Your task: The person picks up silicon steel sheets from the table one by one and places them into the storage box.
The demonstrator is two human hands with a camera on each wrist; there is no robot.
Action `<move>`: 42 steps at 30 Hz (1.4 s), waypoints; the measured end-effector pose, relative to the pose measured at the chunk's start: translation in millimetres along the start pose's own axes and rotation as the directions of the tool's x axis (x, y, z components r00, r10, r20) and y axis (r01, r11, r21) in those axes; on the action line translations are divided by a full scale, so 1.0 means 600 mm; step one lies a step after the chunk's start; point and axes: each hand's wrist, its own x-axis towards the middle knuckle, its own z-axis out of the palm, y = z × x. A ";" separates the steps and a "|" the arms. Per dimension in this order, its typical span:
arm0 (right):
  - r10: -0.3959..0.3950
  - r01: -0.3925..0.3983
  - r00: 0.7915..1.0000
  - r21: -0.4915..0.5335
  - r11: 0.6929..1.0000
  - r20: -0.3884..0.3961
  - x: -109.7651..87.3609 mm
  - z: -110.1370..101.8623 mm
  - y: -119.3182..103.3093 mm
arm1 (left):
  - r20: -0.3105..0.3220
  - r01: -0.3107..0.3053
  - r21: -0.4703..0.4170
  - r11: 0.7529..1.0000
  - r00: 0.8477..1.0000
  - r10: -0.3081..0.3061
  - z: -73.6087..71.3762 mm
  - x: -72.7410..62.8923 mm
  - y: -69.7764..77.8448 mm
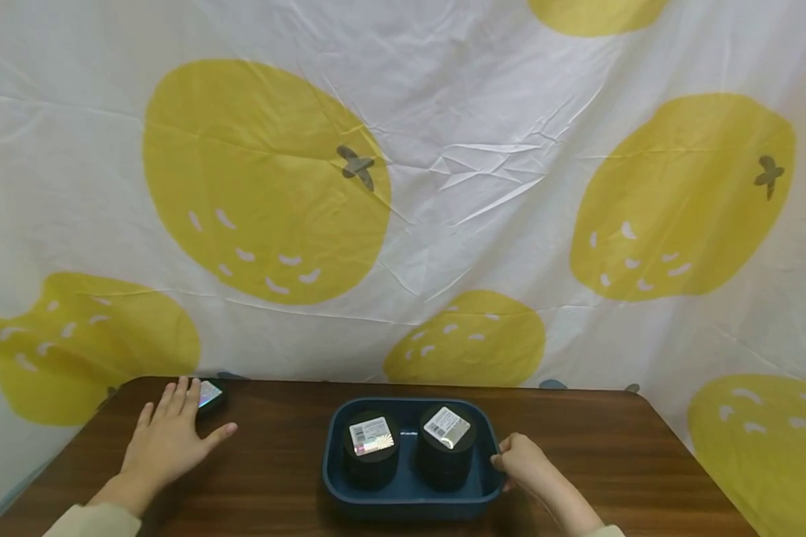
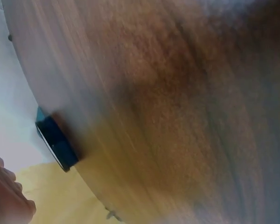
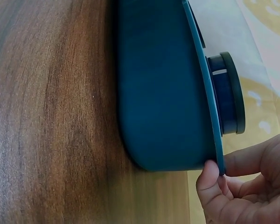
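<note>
A blue plastic tub (image 1: pixel 413 510) stands on the wooden table with two black round jars (image 1: pixel 370 466) inside, each with a white label on its lid. My right hand (image 1: pixel 525 464) pinches the tub's rim at its right end; in the right wrist view the thumb and fingers (image 3: pixel 207 179) meet across the rim (image 3: pixel 216 135). Over at the far left, my left hand (image 1: pixel 168 440) reaches out with fingers straight and spread. Its fingertips overlap a small black round container (image 1: pixel 211 397) with a shiny label near the table's back edge. The left wrist view shows that container (image 2: pixel 56 142) beyond the hand.
The dark brown wooden table (image 1: pixel 269 462) has rounded back corners. Right behind it hangs a white cloth (image 1: pixel 457 246) printed with large yellow lemons, which also runs along both sides.
</note>
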 end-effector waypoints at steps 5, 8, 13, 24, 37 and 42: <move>-0.010 0.010 1.000 -0.017 1.000 -0.001 0.000 -0.001 0.000 | 0.033 0.085 -0.043 0.995 0.996 -0.083 0.001 0.011 -0.015; -0.014 0.014 1.000 -0.027 1.000 -0.002 0.000 -0.001 0.001 | 0.024 0.112 -0.047 0.993 0.994 -0.110 0.001 0.018 -0.023; -0.017 0.017 1.000 -0.039 0.999 -0.005 0.000 -0.002 0.003 | -0.039 0.127 -0.065 0.990 0.991 -0.129 0.006 0.029 -0.029; -0.015 0.015 1.000 -0.060 0.998 -0.001 0.001 -0.004 -0.002 | -0.027 0.186 -0.119 0.975 0.981 -0.191 0.010 0.050 -0.039; 0.012 -0.011 1.000 -0.051 0.999 0.007 0.001 -0.010 -0.003 | 0.017 0.277 -0.200 0.940 0.960 -0.279 0.022 0.072 -0.039; 0.018 -0.017 1.000 -0.034 0.999 0.012 -0.001 -0.008 -0.004 | 0.078 0.335 -0.226 0.915 0.942 -0.326 0.027 0.074 -0.047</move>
